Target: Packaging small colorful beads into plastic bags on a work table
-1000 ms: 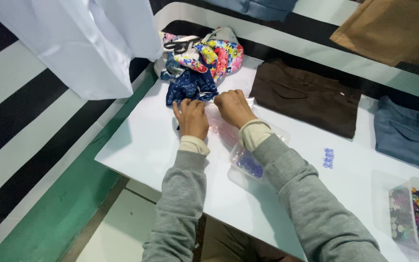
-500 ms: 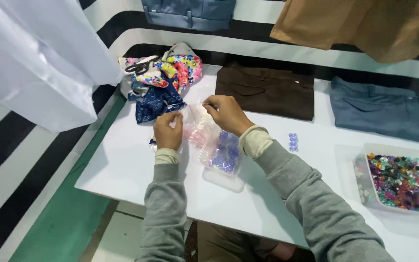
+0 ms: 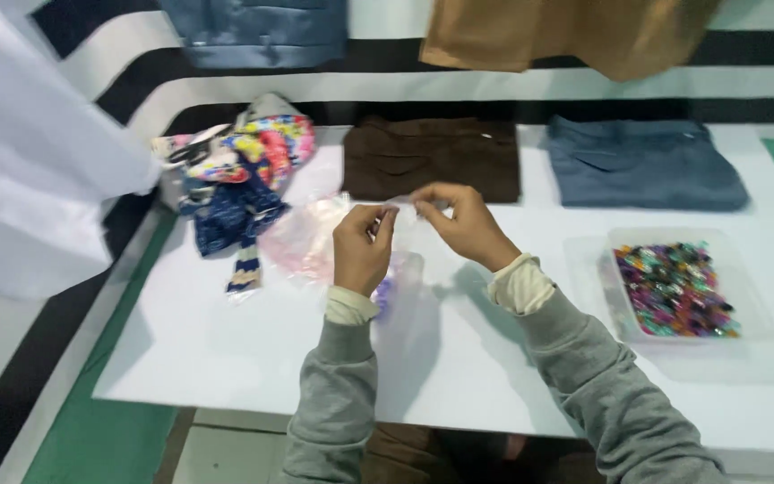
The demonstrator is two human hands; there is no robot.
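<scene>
Head view is showing me both hands raised over the white table (image 3: 226, 358): my left hand (image 3: 362, 249) and right hand (image 3: 463, 224) are each pinching the top edge of a clear plastic bag (image 3: 405, 269), which is hanging between them with something purple low inside. I am judging this as opening its mouth; next calls for parting the two layers cleanly. A tray of colourful beads (image 3: 674, 289) is sitting well right.

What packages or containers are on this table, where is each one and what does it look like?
Clear plastic bag: held up at its top edge between the left hand and right hand, thin, see-through.
Clear plastic tub: right side of the white table, rectangular, full of small many-coloured pieces.
No labels, signs or screens show.
</scene>
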